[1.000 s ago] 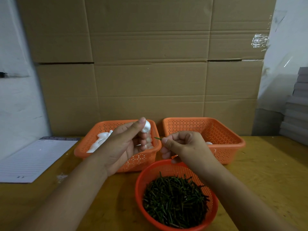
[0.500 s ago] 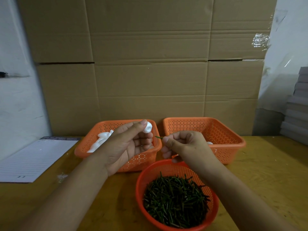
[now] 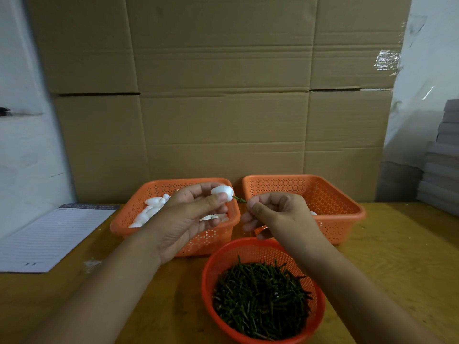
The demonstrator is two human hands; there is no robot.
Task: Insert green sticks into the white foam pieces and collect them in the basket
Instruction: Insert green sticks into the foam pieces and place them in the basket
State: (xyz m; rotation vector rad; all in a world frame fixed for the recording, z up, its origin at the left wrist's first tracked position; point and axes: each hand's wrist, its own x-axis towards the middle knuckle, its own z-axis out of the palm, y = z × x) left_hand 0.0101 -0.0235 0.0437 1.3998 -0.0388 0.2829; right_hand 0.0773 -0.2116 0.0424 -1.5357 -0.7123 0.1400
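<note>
My left hand pinches a white foam piece between thumb and fingers, above the left orange basket. My right hand grips a green stick whose tip touches the foam piece's right end. The left basket holds several loose white foam pieces. The right orange basket shows one white piece behind my right hand. A round orange bowl full of green sticks sits in front, below my hands.
A lined paper pad lies on the wooden table at the left. A wall of cardboard boxes stands behind the baskets. Grey stacked boards sit at the right edge.
My left hand turned the foam piece toward the right hand and lowered slightly. The stick's tip now meets the foam piece; before there was a gap.
</note>
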